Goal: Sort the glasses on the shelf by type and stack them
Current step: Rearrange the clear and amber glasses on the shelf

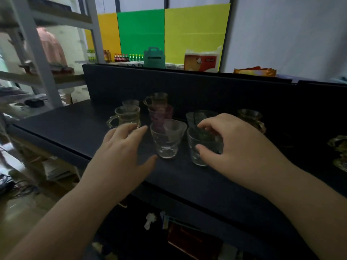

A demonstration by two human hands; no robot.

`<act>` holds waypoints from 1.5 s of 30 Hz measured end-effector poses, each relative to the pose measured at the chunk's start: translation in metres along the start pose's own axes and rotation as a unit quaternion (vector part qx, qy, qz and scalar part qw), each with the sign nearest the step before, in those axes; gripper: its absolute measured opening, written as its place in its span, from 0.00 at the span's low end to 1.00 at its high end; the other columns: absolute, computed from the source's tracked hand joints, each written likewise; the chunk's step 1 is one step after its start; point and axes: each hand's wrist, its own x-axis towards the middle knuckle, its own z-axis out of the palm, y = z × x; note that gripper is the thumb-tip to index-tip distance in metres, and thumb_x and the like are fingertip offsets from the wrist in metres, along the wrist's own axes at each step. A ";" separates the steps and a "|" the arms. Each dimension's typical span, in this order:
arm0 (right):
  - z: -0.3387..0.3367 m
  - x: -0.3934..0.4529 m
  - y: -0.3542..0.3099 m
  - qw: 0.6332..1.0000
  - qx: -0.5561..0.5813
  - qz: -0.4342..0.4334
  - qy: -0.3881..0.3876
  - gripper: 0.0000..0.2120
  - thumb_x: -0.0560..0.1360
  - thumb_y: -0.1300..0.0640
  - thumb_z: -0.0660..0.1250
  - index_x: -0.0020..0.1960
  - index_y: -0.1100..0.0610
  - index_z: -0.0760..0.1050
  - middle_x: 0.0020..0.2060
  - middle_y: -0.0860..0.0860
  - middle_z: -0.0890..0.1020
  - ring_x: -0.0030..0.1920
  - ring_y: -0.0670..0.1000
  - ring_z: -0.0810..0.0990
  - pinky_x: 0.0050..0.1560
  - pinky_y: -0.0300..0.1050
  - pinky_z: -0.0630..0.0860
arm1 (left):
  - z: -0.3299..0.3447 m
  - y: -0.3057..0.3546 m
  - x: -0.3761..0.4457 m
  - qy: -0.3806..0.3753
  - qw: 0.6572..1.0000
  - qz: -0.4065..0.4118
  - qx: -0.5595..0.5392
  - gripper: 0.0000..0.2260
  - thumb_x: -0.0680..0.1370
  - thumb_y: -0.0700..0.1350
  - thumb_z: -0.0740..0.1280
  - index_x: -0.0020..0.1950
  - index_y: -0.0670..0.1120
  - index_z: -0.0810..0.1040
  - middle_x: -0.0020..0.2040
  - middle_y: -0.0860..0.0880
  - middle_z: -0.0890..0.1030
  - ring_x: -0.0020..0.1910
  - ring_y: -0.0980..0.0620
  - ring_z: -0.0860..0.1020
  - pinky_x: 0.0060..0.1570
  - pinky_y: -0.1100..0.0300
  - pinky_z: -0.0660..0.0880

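Several glasses stand on a dark shelf (65,126). A clear tumbler (167,139) is near the front, just right of my left hand (124,147), which hovers open beside it, fingers spread. My right hand (234,143) curls around a second clear tumbler (201,147) with something green inside. Behind stand a pink glass (159,114), a handled mug (127,117), another handled glass (156,100), a small clear glass (131,103) and a further tumbler (195,117). An amber handled cup (251,117) sits at the right.
More amber handled cups (339,147) sit at the far right edge. A dark back panel (187,85) rises behind the glasses. A grey metal rack (37,53) stands to the left. Bottles (122,58) and a green box (154,58) line a counter beyond.
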 end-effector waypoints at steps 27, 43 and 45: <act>0.132 0.174 -0.126 0.984 -0.081 0.158 -0.034 0.32 0.74 0.31 0.61 0.73 0.45 0.66 0.64 0.43 0.72 0.61 0.45 0.73 0.59 0.48 0.75 | 0.021 -0.231 0.134 -0.056 0.988 0.090 -0.110 0.31 0.75 0.58 0.64 0.76 0.54 0.62 0.73 0.54 0.64 0.71 0.51 0.61 0.66 0.55 0.63; 0.185 0.227 -0.130 0.955 0.053 0.289 -0.033 0.36 0.73 0.42 0.68 0.77 0.49 0.59 0.70 0.46 0.68 0.60 0.42 0.70 0.53 0.37 0.67 | 0.102 -0.249 0.276 -0.185 0.976 0.103 -0.051 0.36 0.73 0.60 0.68 0.77 0.51 0.58 0.76 0.46 0.59 0.72 0.44 0.61 0.66 0.47 0.66; 0.193 0.227 -0.133 0.951 0.064 0.303 -0.012 0.35 0.73 0.44 0.70 0.75 0.49 0.60 0.69 0.46 0.69 0.59 0.43 0.70 0.53 0.36 0.67 | 0.111 -0.247 0.284 -0.192 0.974 0.112 -0.048 0.37 0.73 0.61 0.68 0.77 0.50 0.58 0.76 0.45 0.59 0.71 0.43 0.63 0.65 0.47 0.67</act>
